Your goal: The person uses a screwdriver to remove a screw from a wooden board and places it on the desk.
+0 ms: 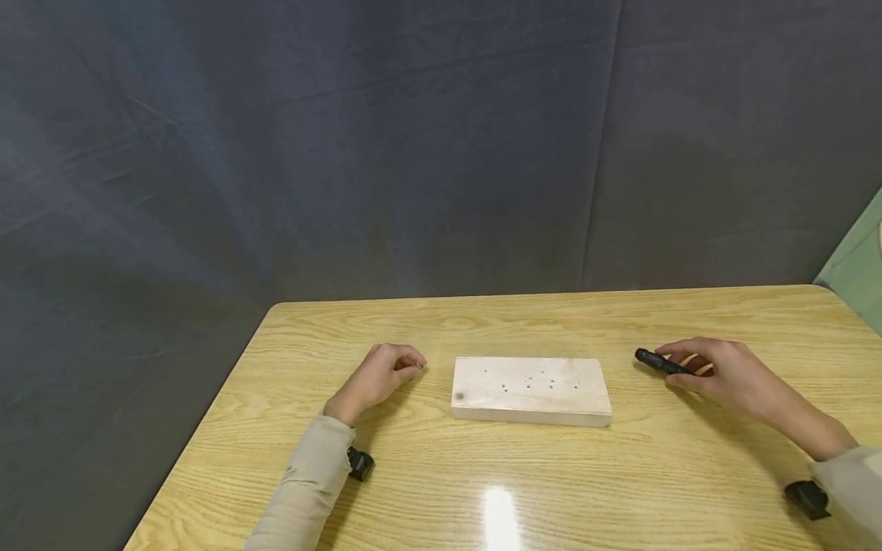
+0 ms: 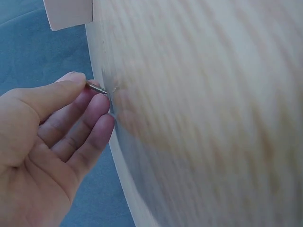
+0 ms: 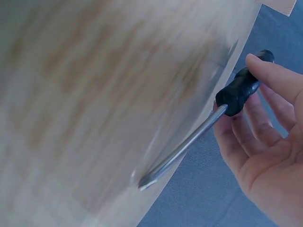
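Observation:
My left hand (image 1: pixel 377 376) is low over the table, left of a pale wooden block (image 1: pixel 482 398). Between its thumb and fingertips it pinches a small threaded metal screw (image 2: pixel 97 88), whose tip points toward the tabletop. My right hand (image 1: pixel 733 376), off to the block's right, holds a screwdriver (image 3: pixel 236 92) by its black handle. In the right wrist view the bare metal shaft (image 3: pixel 184 146) slants down and away from the fingers, close over the wood surface. Several small dark holes or screw heads dot the top of the block.
The wood-grain table (image 1: pixel 413 490) carries the block near its middle. Behind its far edge hangs a dark grey-blue curtain (image 1: pixel 427 153). A pale green surface (image 1: pixel 857 260) shows at the far right. Small black devices are strapped at both wrists.

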### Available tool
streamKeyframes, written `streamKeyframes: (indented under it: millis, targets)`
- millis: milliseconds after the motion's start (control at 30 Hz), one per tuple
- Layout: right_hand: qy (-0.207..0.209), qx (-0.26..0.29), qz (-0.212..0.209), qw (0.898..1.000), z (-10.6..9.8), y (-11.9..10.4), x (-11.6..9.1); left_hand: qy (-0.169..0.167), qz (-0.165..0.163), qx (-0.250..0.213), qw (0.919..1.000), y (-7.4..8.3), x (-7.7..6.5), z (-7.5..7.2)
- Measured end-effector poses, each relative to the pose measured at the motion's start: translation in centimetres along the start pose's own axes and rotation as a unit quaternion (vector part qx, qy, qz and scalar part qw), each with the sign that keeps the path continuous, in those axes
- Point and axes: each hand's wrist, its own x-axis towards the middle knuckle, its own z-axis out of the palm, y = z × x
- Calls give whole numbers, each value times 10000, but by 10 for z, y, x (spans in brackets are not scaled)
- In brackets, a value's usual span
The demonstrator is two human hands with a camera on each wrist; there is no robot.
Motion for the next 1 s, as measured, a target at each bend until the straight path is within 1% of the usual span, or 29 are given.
streamKeyframes:
  millis: [267,533,733,800,1000]
  targets:
    - [-99,1,5,10000,0,-1,-1,-118,-9,114,9999,1,2,1]
    - [-227,-1,-84,9997,4,-1,-1,-241,-158,253,9993,1,1,1]
    - [-297,-49,-138,9995,6,0,0,-318,-250,209,9990,0,0,2]
    - [-375,-49,-91,9992,5,0,0,-320,-228,208,9990,0,0,2]
    - [-635,-16,215,9977,2,-3,1,-320,-3,255,9992,2,1,2]
